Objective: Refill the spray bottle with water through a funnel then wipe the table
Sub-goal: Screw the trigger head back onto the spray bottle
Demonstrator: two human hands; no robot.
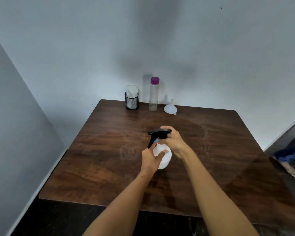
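Observation:
A white spray bottle (165, 159) with a black trigger head (156, 133) stands on the middle of the dark wooden table (109, 167). My left hand (150, 157) wraps around the bottle's body. My right hand (173, 142) grips the black spray head from the right and above. At the back of the table stand a tall clear water bottle (154, 96) with a purple cap and, to its right, a white funnel (170, 108) resting wide end down. A black mesh cup (131, 101) holds a white cloth (131, 91).
Grey walls close in behind and to the left of the table. Another person's bare foot and blue trouser leg (288, 160) show on the floor at the right edge. Faint streak marks lie on the tabletop around the bottle.

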